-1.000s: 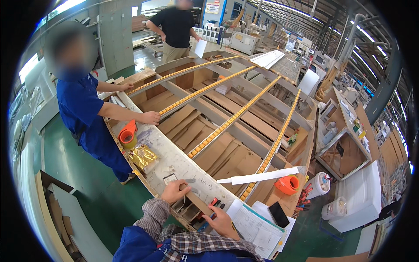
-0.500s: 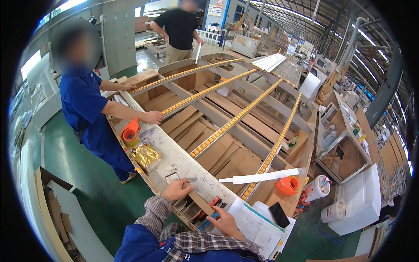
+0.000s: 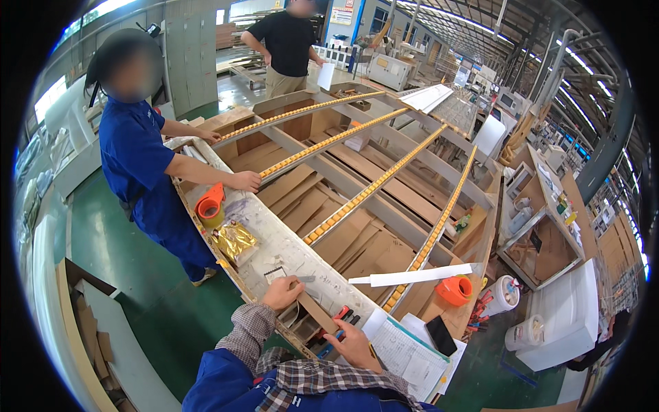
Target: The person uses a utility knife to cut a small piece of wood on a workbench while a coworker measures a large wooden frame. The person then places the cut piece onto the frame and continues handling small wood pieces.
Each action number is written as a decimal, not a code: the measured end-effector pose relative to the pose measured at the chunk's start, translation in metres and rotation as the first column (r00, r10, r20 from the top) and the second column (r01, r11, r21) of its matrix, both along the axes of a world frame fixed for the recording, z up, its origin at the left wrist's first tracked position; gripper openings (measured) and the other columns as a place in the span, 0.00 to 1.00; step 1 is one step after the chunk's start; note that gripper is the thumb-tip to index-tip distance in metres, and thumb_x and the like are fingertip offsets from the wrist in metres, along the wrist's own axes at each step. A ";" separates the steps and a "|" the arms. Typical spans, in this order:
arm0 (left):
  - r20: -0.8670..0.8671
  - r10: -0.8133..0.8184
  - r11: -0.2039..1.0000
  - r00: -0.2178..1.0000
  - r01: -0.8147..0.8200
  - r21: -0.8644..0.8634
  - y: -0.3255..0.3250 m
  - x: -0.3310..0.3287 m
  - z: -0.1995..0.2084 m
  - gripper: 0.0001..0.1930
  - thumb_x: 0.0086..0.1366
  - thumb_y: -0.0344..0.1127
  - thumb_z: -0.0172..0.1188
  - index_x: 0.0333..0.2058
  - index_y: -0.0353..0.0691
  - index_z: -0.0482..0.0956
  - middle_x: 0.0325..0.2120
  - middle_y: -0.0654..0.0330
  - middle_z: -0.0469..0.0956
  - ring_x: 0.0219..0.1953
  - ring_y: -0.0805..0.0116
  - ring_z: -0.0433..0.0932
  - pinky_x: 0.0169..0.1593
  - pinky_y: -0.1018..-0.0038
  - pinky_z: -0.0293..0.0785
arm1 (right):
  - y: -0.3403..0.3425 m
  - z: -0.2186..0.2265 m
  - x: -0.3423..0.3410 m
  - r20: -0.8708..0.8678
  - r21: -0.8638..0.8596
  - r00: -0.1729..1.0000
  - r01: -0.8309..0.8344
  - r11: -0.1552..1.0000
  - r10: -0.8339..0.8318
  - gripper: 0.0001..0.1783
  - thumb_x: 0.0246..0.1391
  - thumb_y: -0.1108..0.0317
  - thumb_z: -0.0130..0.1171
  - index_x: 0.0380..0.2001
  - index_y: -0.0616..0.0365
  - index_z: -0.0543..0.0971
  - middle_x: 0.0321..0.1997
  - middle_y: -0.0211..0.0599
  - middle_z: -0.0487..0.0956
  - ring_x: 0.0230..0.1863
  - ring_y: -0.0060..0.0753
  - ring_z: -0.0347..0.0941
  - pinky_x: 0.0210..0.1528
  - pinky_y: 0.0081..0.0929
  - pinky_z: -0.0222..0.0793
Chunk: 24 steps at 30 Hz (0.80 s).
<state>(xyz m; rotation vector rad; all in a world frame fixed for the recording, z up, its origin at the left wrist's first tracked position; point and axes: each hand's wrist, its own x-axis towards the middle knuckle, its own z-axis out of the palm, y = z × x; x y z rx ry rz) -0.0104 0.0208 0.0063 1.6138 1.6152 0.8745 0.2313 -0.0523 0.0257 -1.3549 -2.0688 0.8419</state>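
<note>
My left hand (image 3: 281,293) is closed round the upper end of a brown flat strip (image 3: 317,312), at the near edge of the worktable. At the strip's lower end, the fingers of my right hand (image 3: 355,347) are pinched on it. A grey metal blade (image 3: 303,279) shows just beyond my left fingertips; whether it touches them I cannot tell. Under the strip is an open tray-like space with red- and blue-handled tools (image 3: 343,314), partly hidden. Written sheets on a clipboard (image 3: 405,353) lie right of my right hand, with a black phone (image 3: 441,336) beside them.
Yellow roller strips (image 3: 374,202) cross the table frame over cardboard sheets. Orange tape dispensers (image 3: 210,202) (image 3: 454,291), a gold packet (image 3: 235,242) and a white strip (image 3: 420,275) lie around. A person in blue (image 3: 137,158) touches the table at left; another person (image 3: 283,44) stands behind.
My hands hold the strip in nearly the same place. The person standing behind has turned the white sheet so its face shows broader. The view has shifted slightly.
</note>
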 end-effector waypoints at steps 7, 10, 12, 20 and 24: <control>0.049 0.011 0.992 0.999 -0.018 0.127 -0.001 0.001 0.002 0.13 0.56 0.37 0.54 0.33 0.32 0.76 0.22 0.51 0.76 0.24 0.63 0.75 0.31 0.72 0.71 | 0.001 0.021 0.001 -0.092 -0.109 0.995 0.020 0.994 -0.030 0.31 0.45 0.56 0.65 0.51 0.58 0.69 0.44 0.42 0.73 0.31 0.29 0.73 0.32 0.24 0.69; 0.029 -0.013 0.993 0.999 0.010 0.117 -0.002 0.001 0.002 0.13 0.55 0.38 0.54 0.34 0.33 0.77 0.24 0.49 0.77 0.28 0.57 0.77 0.34 0.69 0.72 | -0.001 0.007 0.006 -0.064 0.010 0.996 -0.059 0.998 0.060 0.32 0.45 0.55 0.64 0.51 0.58 0.69 0.44 0.42 0.73 0.31 0.29 0.73 0.32 0.26 0.69; 0.039 -0.020 0.992 0.999 0.015 0.125 -0.002 0.001 0.003 0.13 0.56 0.37 0.54 0.34 0.33 0.76 0.23 0.50 0.77 0.27 0.58 0.77 0.34 0.69 0.73 | -0.002 0.011 0.005 -0.014 -0.022 0.998 -0.062 0.998 0.062 0.30 0.46 0.52 0.62 0.50 0.57 0.69 0.45 0.44 0.73 0.38 0.38 0.72 0.38 0.28 0.69; 0.057 0.002 0.990 0.998 -0.010 0.141 -0.002 0.003 0.002 0.11 0.56 0.35 0.54 0.34 0.32 0.76 0.18 0.56 0.75 0.21 0.71 0.74 0.27 0.75 0.70 | -0.004 0.010 0.003 -0.038 -0.111 0.998 0.036 0.993 -0.040 0.25 0.47 0.55 0.61 0.47 0.56 0.72 0.43 0.41 0.76 0.36 0.39 0.74 0.36 0.30 0.69; 0.071 -0.015 0.996 0.997 0.009 0.087 0.000 0.000 -0.003 0.11 0.57 0.36 0.54 0.31 0.33 0.76 0.20 0.55 0.77 0.23 0.65 0.76 0.30 0.72 0.72 | -0.003 -0.002 0.004 -0.101 -0.086 0.993 0.051 0.995 -0.060 0.22 0.46 0.58 0.61 0.44 0.56 0.74 0.40 0.40 0.77 0.35 0.39 0.74 0.36 0.30 0.69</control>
